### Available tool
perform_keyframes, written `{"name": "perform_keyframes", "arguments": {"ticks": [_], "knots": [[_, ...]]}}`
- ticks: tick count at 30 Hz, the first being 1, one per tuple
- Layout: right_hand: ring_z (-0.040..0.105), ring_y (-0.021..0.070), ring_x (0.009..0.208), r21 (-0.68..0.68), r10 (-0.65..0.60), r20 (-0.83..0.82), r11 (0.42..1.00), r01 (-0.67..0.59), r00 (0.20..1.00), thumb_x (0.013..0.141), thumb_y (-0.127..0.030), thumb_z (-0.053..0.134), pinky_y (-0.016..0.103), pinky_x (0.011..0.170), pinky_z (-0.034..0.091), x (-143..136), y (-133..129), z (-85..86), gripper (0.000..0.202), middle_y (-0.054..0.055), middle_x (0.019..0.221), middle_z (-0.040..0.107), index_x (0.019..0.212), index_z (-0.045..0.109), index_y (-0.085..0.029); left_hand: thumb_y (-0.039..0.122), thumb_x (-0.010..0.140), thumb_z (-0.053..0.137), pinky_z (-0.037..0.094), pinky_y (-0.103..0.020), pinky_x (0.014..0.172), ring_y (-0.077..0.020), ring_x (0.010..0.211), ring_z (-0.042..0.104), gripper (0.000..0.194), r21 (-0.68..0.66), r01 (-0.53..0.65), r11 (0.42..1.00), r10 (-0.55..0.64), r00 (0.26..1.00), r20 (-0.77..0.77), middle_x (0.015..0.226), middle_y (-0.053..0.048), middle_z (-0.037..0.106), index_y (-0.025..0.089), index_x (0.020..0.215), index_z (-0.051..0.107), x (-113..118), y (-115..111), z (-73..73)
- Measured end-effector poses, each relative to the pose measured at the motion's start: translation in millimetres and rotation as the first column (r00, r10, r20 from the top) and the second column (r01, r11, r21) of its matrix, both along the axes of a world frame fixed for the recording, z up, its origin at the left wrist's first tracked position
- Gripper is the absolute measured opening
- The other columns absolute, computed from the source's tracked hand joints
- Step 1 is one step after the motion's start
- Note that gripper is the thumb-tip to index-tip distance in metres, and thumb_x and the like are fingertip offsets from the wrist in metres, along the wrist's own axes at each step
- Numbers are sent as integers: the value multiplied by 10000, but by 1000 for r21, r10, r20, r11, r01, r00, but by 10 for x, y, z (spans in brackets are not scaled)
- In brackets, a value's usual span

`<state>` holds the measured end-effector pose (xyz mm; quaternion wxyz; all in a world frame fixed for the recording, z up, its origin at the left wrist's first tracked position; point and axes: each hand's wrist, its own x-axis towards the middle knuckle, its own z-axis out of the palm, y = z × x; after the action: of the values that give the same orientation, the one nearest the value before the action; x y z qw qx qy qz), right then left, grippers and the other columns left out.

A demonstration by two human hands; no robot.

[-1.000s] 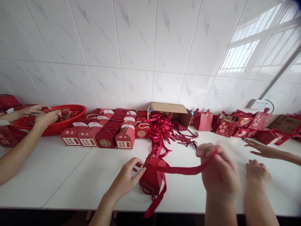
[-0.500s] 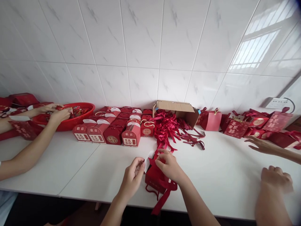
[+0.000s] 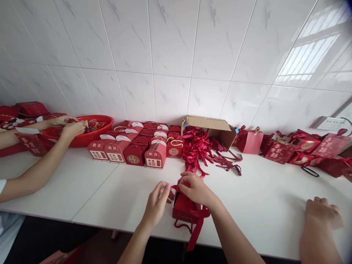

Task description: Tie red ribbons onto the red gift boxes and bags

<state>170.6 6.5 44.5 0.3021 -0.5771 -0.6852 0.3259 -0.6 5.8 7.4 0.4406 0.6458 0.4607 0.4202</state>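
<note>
A small red gift box point(image 3: 184, 208) stands near the front edge of the white table point(image 3: 258, 205). A red ribbon point(image 3: 198, 229) is wrapped over it and hangs past the table edge. My right hand point(image 3: 195, 189) rests on the box top, fingers pinched on the ribbon. My left hand point(image 3: 157, 202) is just left of the box, fingertips pinching the ribbon's other end by the box top.
Rows of closed red gift boxes point(image 3: 132, 148) stand at the back. A cardboard carton point(image 3: 211, 128) spills red ribbons point(image 3: 199, 148). A person's hands point(image 3: 72, 128) reach into a red basin point(image 3: 85, 134) at left. Another person's hand point(image 3: 323, 212) rests at right, near more red boxes point(image 3: 301, 148).
My right hand came back from pulling the ribbon out to the right and now sits on the box top. The person on the right withdrew one hand.
</note>
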Motion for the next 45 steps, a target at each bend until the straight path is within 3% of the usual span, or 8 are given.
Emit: {"name": "perform_keyframes", "arguments": {"ticks": [8, 14, 19, 25, 30, 37, 41, 45], "knots": [[463, 280, 1281, 35, -48, -81, 998, 51, 996, 867, -376, 539, 443, 1047, 343, 126, -67, 20, 250, 115, 1236, 599, 854, 709, -193, 499, 862, 482, 404, -241, 613, -153, 629, 501, 351, 14, 54, 998, -52, 991, -127, 642, 14, 508, 200, 680, 505, -60, 251, -49], [516, 260, 1226, 96, -243, -267, 956, 276, 933, 899, -476, 504, 461, 1010, 408, 573, -456, -184, 321, 91, 1274, 583, 1051, 664, -242, 409, 709, 633, 362, -288, 630, -203, 632, 496, 256, 63, -226, 972, 235, 921, -310, 621, -21, 560, 215, 571, 539, -690, 427, -296], [570, 249, 1158, -66, -237, -345, 971, 228, 908, 877, -490, 556, 439, 1003, 429, 677, -719, -502, 353, 94, 1233, 605, 1105, 614, -227, 373, 653, 653, 417, -339, 742, -290, 880, 540, 163, 130, -386, 913, 408, 874, -266, 837, -90, 616, 223, 669, 591, -874, 458, -323], [628, 157, 776, -217, -211, -491, 969, 116, 845, 774, -495, 692, 308, 681, 491, 533, -676, -623, 415, 51, 1102, 595, 1043, 548, -214, 502, 832, 530, 450, -336, 908, -254, 1040, 603, 319, -23, -24, 999, 23, 998, -67, 1055, -77, 677, 215, 916, 641, -250, 306, -157], [478, 102, 610, -231, -152, -570, 973, 20, 807, 802, -534, 644, 249, 587, 371, 525, -638, -612, 372, -37, 701, 521, 817, 517, -185, 476, 829, 567, 453, -303, 828, -208, 859, 601, 300, -176, 189, 966, -175, 980, 92, 840, -37, 669, 189, 772, 630, 37, 219, -100], [259, 89, 543, -203, -202, -469, 972, 118, 860, 795, -624, 589, 254, 517, 210, 600, -646, -574, 458, -62, 576, 337, 692, 509, -185, 396, 804, 599, 437, -266, 667, -151, 673, 520, 260, -316, 204, 927, -80, 928, 363, 676, -6, 550, 165, 686, 590, -117, 247, -213], [264, 97, 543, -180, -207, -461, 974, 137, 863, 788, -624, 591, 266, 508, 226, 664, -627, -582, 456, -52, 581, 337, 684, 551, -181, 356, 743, 626, 438, -271, 588, -127, 579, 456, 284, -390, 180, 903, 18, 892, 452, 588, 25, 433, 188, 586, 460, -161, 250, -228], [297, 97, 512, -53, -234, -392, 971, 233, 890, 808, -542, 616, 273, 484, 295, 724, -623, -531, 378, -58, 543, 356, 701, 580, -182, 333, 713, 614, 491, -324, 598, -146, 583, 515, 267, -446, 122, 887, 115, 876, 468, 599, 8, 466, 198, 587, 422, -130, 249, -124]]}}
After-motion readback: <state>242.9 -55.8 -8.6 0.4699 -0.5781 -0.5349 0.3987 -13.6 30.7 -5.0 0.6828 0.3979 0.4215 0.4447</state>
